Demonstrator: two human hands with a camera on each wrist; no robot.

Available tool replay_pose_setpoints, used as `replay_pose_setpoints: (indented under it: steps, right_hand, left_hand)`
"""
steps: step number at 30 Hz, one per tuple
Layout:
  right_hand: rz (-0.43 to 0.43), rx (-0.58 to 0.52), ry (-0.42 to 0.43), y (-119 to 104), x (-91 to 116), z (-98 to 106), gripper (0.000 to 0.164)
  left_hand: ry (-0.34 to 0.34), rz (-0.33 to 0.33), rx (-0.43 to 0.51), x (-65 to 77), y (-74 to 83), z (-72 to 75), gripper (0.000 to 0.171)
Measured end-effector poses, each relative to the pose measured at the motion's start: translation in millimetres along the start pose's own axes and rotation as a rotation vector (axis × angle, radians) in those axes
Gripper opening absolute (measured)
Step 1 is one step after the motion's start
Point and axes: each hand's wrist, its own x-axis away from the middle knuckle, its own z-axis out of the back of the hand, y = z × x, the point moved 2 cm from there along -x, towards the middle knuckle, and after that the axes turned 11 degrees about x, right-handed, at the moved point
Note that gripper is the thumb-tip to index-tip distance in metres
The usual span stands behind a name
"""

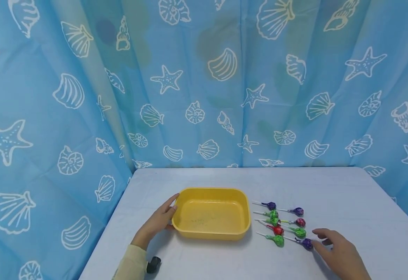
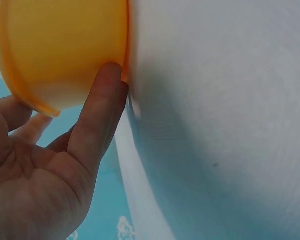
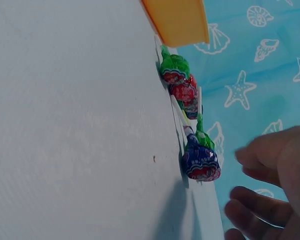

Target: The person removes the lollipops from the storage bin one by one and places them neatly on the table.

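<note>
My left hand (image 1: 158,219) rests against the left end of a yellow plastic tub (image 1: 211,235). In the left wrist view its fairly straight fingers touch the outer wall and rim of the tub (image 2: 65,45). At the right, my right hand (image 1: 340,251) hovers beside the nearest purple-wrapped lollipop (image 1: 307,244), its fingers spread and slightly bent. The right wrist view shows a gap between those fingers and the purple lollipop (image 3: 201,164). Several more lollipops lie in two rough columns, including a red one (image 1: 277,230), a green one (image 1: 278,240) and another purple one (image 1: 297,211).
A white cloth (image 1: 330,190) covers the table. Blue curtains (image 1: 197,97) with white shell and starfish prints hang behind it and at the sides. A small black object (image 1: 154,265) sits by my left sleeve (image 1: 131,264). The lollipops' white sticks point left toward the tub.
</note>
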Motion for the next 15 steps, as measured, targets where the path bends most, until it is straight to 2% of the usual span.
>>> replay_pose_setpoints:
  steps: [4, 9, 15]
  right_hand:
    - [-0.001, -0.012, 0.066, -4, 3, 3, 0.041]
    - [0.015, -0.018, 0.079, -14, 4, 6, 0.04]
    - [0.056, -0.013, 0.094, -25, 2, 12, 0.044]
  left_hand:
    - [0.001, 0.009, 0.0, 1.9, -0.9, 0.7, 0.053]
    - [0.012, 0.013, 0.007, 3.1, -0.9, 3.5, 0.054]
    - [0.075, 0.018, -0.028, 4.9, 3.2, 5.5, 0.054]
